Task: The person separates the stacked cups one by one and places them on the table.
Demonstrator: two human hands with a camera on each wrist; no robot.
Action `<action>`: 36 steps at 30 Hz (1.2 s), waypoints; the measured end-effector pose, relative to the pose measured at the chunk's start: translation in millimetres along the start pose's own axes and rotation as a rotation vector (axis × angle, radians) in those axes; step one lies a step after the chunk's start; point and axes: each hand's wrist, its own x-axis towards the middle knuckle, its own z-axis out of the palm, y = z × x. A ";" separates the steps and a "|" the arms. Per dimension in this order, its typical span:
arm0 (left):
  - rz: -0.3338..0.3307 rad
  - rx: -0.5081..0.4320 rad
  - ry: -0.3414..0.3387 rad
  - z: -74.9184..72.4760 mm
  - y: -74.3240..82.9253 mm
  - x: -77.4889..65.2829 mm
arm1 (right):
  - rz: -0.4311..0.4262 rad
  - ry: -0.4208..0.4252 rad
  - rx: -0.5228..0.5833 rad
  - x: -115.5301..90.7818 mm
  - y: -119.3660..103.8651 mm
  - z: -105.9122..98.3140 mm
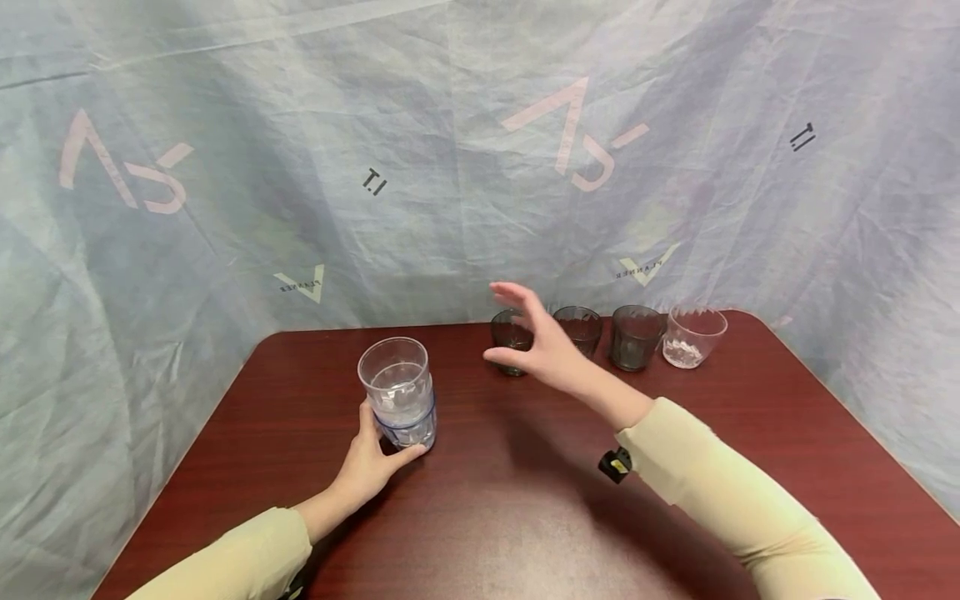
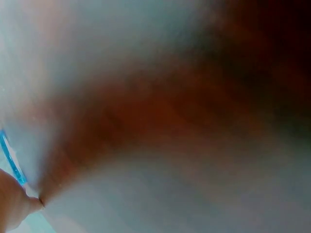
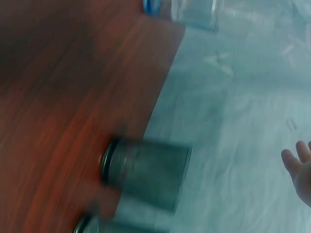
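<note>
At the left of the head view, my left hand (image 1: 367,468) grips the lower part of a stack of glasses, thumb in front and fingers round the far side. A clear glass (image 1: 393,367) sits nested in a blue-tinted glass (image 1: 422,435). My right hand (image 1: 546,348) hangs in the air with spread, bent fingers and holds nothing. Behind it in that view is the leftmost dark glass (image 1: 504,335), partly hidden by the fingers. In the right wrist view this dark glass (image 3: 148,170) stands away from the fingertips. The left wrist view is mostly blurred, with a thumb (image 2: 17,204) by a blue rim (image 2: 10,158).
To the right along the back of the brown table (image 1: 465,517) stand two more dark glasses, one (image 1: 587,325) partly behind my right hand and another (image 1: 632,340) beside a clear glass (image 1: 697,333). A pale printed cloth (image 1: 450,233) hangs behind the table.
</note>
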 end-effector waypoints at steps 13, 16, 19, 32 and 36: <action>0.013 0.001 -0.018 -1.1 -1.2 0.8 | 0.095 -0.153 0.044 11.6 3.0 82.2; 0.014 0.000 -0.025 -1.1 -0.9 1.1 | 0.118 -0.163 0.051 10.7 6.9 93.2; 0.019 0.005 -0.025 -1.0 -1.5 1.2 | 0.125 -0.164 0.069 10.1 10.3 101.8; 0.031 0.012 -0.022 -2.1 -1.6 1.0 | 0.127 -0.143 0.078 11.4 16.4 119.6; 0.024 0.014 -0.021 -2.1 -1.5 0.7 | 0.115 -0.132 0.067 10.7 17.4 121.0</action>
